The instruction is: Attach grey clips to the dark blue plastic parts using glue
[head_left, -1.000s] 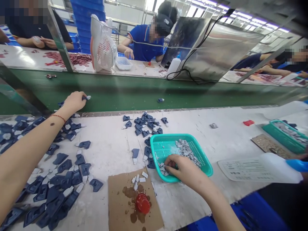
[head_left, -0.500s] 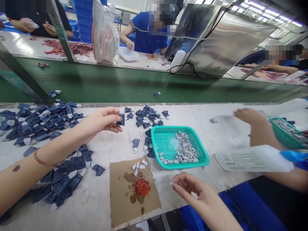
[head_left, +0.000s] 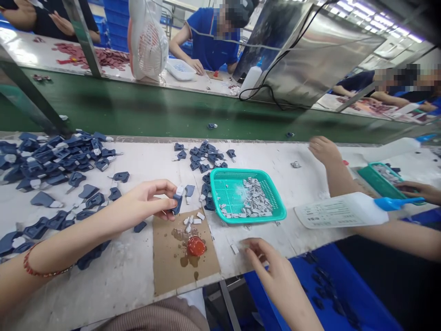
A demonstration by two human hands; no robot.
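My left hand [head_left: 155, 200] pinches a dark blue part [head_left: 177, 205] with a white tip, above the upper edge of the brown cardboard [head_left: 165, 271]. On the cardboard are a red cap [head_left: 196, 246], wet brown stains and several small white pieces [head_left: 197, 221]. My right hand [head_left: 267, 262] is low, near the table's front edge, with thumb and forefinger close together beside a small white piece [head_left: 234, 248]; whether its fingertips touch anything is unclear. A teal basket [head_left: 283, 216] with many small grey-white pieces [head_left: 255, 197] stands beyond it.
Dark blue parts [head_left: 51, 161] lie in heaps at the left. A white bottle [head_left: 341, 210] with a blue cap is at the right, by a co-worker's arm [head_left: 396, 236]. Behind the table runs a green belt [head_left: 155, 112]. A blue bin [head_left: 330, 294] is below the front edge.
My left hand has come down and nearer the cardboard with the blue part. A small white piece now shows on the table beside my right hand. The co-worker's raised hand has shifted leftward.
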